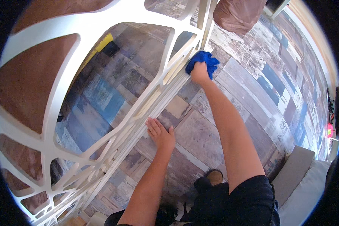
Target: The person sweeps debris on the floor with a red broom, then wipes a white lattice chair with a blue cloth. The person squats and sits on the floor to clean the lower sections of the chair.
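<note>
In my right hand (200, 72) is a bunched blue cloth (207, 60), pressed against the bottom rail of a white openwork partition (79, 20) near its far end. My fingers are closed round the cloth. Nearer to me, my left hand (160, 133) lies with its fingers stretched out, its fingertips at the edge of the white bottom rail (156, 107). It holds nothing. The partition has large rounded cut-outs, and the floor shows through them.
Patchwork wood-pattern floor (199, 132) spreads around me. A brown bag-like seat (239, 15) stands at the far end of the rail. Behind the partition lies a yellow and black object (105, 45). A grey sofa edge (295, 167) is at my right.
</note>
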Motion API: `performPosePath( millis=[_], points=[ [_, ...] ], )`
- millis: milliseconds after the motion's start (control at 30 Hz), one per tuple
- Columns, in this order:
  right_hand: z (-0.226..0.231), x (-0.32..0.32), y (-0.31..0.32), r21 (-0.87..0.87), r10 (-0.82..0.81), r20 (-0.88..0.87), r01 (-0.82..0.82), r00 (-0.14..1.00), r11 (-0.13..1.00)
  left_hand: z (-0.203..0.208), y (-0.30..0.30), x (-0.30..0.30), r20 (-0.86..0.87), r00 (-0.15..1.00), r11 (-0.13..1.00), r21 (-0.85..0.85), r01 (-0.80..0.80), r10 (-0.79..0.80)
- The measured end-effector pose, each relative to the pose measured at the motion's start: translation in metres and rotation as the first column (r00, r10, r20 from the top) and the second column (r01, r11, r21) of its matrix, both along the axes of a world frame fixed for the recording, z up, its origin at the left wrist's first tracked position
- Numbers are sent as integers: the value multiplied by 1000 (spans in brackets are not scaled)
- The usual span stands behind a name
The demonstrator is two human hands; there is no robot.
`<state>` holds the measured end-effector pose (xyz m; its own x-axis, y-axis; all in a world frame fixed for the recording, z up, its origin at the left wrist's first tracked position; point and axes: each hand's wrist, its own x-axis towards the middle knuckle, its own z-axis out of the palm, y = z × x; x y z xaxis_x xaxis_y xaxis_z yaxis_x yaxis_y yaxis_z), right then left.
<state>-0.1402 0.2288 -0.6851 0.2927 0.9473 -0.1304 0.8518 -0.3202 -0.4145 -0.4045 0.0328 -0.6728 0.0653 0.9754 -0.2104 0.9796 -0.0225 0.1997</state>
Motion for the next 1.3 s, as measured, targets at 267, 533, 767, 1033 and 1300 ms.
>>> performPosePath(
  millis=[267,533,767,1033,1300],
  points=[
    [-15,-6,11,197,-300,-50,304,953,932,2,1,1,-64,997,999,-22,34,-35],
    [-25,-124,-91,10,317,114,-320,942,947,28,4,-20,-38,987,978,-145,148,-155],
    [44,-163,-158,113,469,-218,-455,856,883,135,26,-124,156,944,862,-386,329,-290],
    [173,-278,-180,206,896,406,-973,178,100,216,-45,-226,202,972,992,20,122,-123],
    [144,-347,-177,157,738,496,-884,457,441,224,-73,-267,-98,992,995,70,-77,83]
  ],
)
